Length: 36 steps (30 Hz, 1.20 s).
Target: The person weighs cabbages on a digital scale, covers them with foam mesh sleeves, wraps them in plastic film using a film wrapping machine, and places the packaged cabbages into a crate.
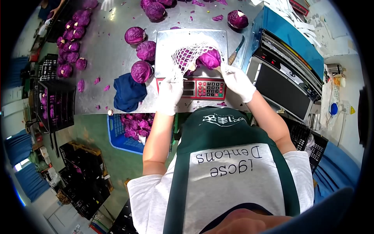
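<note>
A white mesh net [186, 56] lies over the steel plate of a red scale [163, 43], with purple cabbage inside its left part. One purple cabbage [210, 59] shows at the net's right side, partly uncovered. My left hand [171, 91], in a white glove, is closed on the near left edge of the net, beside the scale's display. My right hand [236, 81], also gloved, pinches the net's right edge close to the cabbage. A knife [236, 50] with a wooden handle lies right of the scale.
Loose cabbages [142, 71] and a dark blue cloth [129, 92] lie left of the scale. A blue crate [124, 146] of leaves stands below the table edge. At the right is a blue and black machine [278, 84]. Another person's gloved hand [107, 4] shows at the top.
</note>
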### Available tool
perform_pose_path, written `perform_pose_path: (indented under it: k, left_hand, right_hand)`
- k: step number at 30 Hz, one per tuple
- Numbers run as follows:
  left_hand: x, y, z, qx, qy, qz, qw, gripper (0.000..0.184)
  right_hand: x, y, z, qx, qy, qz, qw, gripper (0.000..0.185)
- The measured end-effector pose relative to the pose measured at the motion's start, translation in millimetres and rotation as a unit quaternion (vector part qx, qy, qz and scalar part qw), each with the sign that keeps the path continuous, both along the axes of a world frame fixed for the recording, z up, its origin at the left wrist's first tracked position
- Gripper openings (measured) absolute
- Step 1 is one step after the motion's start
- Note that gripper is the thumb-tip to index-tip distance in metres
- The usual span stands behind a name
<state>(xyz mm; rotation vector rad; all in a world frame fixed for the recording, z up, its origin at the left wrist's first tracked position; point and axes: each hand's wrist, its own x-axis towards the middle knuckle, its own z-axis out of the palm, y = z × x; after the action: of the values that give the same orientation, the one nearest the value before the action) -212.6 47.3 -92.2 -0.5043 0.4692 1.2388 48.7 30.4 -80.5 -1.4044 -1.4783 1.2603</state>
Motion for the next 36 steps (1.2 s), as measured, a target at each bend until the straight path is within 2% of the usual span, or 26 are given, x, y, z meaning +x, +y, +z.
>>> perform_pose_path:
  k: [1, 2, 3, 5, 6, 7, 10, 14, 15, 16, 19, 20, 21, 22, 24, 25, 26, 27, 28, 30, 31, 32, 33, 34, 35, 36]
  left_hand:
    - [-8, -4, 1, 0.044, -0.034, -0.031, 0.998, 0.027]
    - [-8, -11, 9, 0.044, -0.029, -0.044, 0.998, 0.028]
    - [-7, -14, 22, 0.046, -0.024, -0.057, 0.997, 0.028]
    - [-7, -25, 24, 0.036, -0.039, -0.080, 0.995, 0.029]
    - [-2, -33, 19, 0.029, 0.061, -0.090, 0.994, 0.028]
    - [-1, -36, 13, 0.047, 0.075, -0.094, 0.992, 0.028]
    - [5, -40, -6, 0.051, 0.162, -0.094, 0.981, 0.031]
    - [22, -43, -7, 0.048, 0.328, -0.065, 0.941, 0.038]
    - [33, -45, 7, 0.005, 0.386, -0.046, 0.921, 0.043]
    - [30, -44, 6, 0.029, 0.377, -0.066, 0.923, 0.044]
    - [20, -44, 15, 0.099, 0.327, -0.105, 0.934, 0.043]
    - [18, -44, 15, 0.136, 0.336, -0.118, 0.924, 0.041]
    - [16, -44, 14, 0.172, 0.346, -0.130, 0.913, 0.039]
    - [15, -45, 14, 0.206, 0.355, -0.142, 0.901, 0.037]
    - [19, -35, 16, 0.208, 0.521, -0.201, 0.803, 0.028]
    - [17, -25, 11, 0.174, 0.611, -0.233, 0.736, 0.029]
    - [13, -13, 1, 0.138, 0.692, -0.262, 0.659, 0.032]
    - [12, 0, -5, 0.149, 0.730, -0.204, 0.635, 0.036]
    - [11, 9, -10, 0.139, 0.790, -0.178, 0.570, 0.031]
    - [9, 24, 0, 0.213, 0.782, -0.135, 0.570, 0.033]
    - [9, 28, 8, 0.215, 0.775, -0.150, 0.575, 0.032]
    - [-4, 40, 0, 0.233, 0.793, -0.234, 0.511, 0.027]
    - [-7, 43, 10, 0.239, 0.750, -0.235, 0.570, 0.025]
    - [-10, 47, 21, 0.243, 0.703, -0.233, 0.626, 0.023]
    - [-17, 52, 30, 0.264, 0.724, -0.226, 0.596, 0.020]
    - [-18, 52, 45, 0.258, 0.719, -0.220, 0.607, 0.020]
  right_hand:
    - [6, -1, -5, -0.069, 0.146, -0.020, 0.987, 0.024]
    - [11, 3, -10, -0.254, 0.432, -0.084, 0.861, 0.023]
    - [17, 6, -15, -0.391, 0.641, -0.235, 0.617, 0.023]
    - [13, -8, -23, -0.264, 0.518, -0.124, 0.804, 0.021]
    - [12, -8, -23, -0.309, 0.600, -0.174, 0.718, 0.022]
    - [10, -8, -22, -0.343, 0.669, -0.231, 0.618, 0.023]
    - [1, -6, -14, -0.294, 0.617, -0.294, 0.668, 0.031]
    - [-2, -8, 15, -0.260, 0.569, -0.172, 0.761, 0.052]
    - [1, -7, 15, -0.262, 0.539, -0.156, 0.785, 0.055]
    - [3, -6, 16, -0.263, 0.509, -0.141, 0.807, 0.059]
    - [-13, -16, 31, -0.131, 0.208, -0.083, 0.966, 0.067]
    - [-12, -17, 16, -0.083, 0.213, -0.045, 0.973, 0.070]
    - [-10, -14, 2, 0.010, 0.070, -0.044, 0.997, 0.069]
    - [-8, -9, -10, 0.103, -0.074, -0.042, 0.991, 0.069]
    - [-9, 3, -7, 0.139, -0.247, -0.109, 0.953, 0.069]
    - [-11, 14, -10, 0.109, -0.198, -0.123, 0.966, 0.065]
    - [-17, 21, -2, 0.088, -0.154, -0.136, 0.975, 0.048]
    - [-22, 27, 24, 0.073, -0.116, -0.119, 0.983, 0.045]
    - [-24, 33, 30, 0.057, -0.074, -0.116, 0.989, 0.040]
    - [-20, 49, 25, 0.030, -0.016, -0.117, 0.993, 0.033]
    - [-17, 56, 21, 0.042, -0.040, -0.117, 0.991, 0.031]
    - [-12, 63, 16, 0.083, -0.117, -0.115, 0.983, 0.028]
    - [-6, 70, 20, 0.121, -0.168, -0.092, 0.974, 0.024]
    - [0, 75, 25, 0.077, -0.094, -0.107, 0.987, 0.023]
    - [4, 77, 39, 0.024, -0.035, -0.105, 0.994, 0.021]
    - [8, 78, 51, -0.031, 0.024, -0.102, 0.994, 0.018]
